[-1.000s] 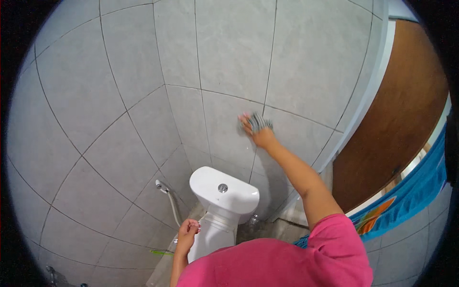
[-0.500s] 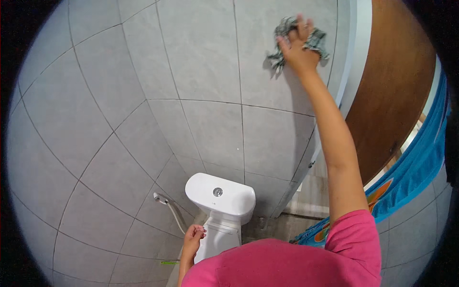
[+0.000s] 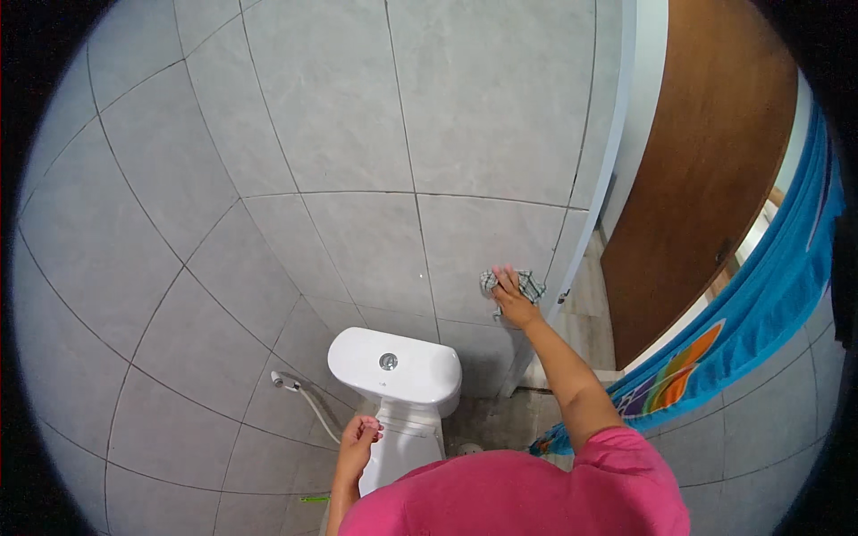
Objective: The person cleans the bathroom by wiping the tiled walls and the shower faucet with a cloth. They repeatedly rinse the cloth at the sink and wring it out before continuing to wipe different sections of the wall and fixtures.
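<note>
My right hand (image 3: 514, 299) presses a crumpled checked cloth (image 3: 531, 286) flat against the grey tiled wall (image 3: 492, 237), low down near the door frame. Its fingers point up the wall, with cloth showing on both sides of them. Over the left side of the toilet hangs my left hand (image 3: 360, 431), its fingers curled in and nothing visible in them. The white toilet (image 3: 402, 362) stands against the wall, its cistern top with a round chrome button between my two hands.
A bidet sprayer (image 3: 284, 381) with a white hose hangs on the left wall. At the right, a brown door (image 3: 697, 196) stands open past the pale frame (image 3: 617, 134). A blue patterned towel (image 3: 760, 313) hangs beside it. Something thin and green (image 3: 315, 498) lies at lower left.
My right hand has moved the cloth from high on the wall down to its lower part, near the cistern's height. The view has shifted slightly. My left hand stays curled over the toilet.
</note>
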A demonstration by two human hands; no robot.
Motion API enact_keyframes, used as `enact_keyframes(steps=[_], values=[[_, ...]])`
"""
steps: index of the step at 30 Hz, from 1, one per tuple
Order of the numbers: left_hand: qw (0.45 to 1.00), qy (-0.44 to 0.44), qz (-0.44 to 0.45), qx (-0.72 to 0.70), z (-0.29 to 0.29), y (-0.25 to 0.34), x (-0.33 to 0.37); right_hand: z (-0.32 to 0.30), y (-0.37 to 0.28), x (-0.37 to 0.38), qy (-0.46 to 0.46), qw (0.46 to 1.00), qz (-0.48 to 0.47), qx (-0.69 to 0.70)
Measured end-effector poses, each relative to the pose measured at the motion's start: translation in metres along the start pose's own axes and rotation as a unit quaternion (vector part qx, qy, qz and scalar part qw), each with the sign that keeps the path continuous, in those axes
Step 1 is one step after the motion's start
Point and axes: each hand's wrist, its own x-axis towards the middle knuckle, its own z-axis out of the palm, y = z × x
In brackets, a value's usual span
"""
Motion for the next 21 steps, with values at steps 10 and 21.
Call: enact_keyframes(steps=[10,21], values=[[0.999,0.014,-0.033,0.011,0.009,0.000,-0.005,-0.195,-0.016,0.173,0.289,0.935,0.165,-0.124],[0.999,0.015,-0.045,0.005,0.010,0.009,0.007,-0.110,-0.009,0.106,0.319,0.894,0.276,-0.150]])
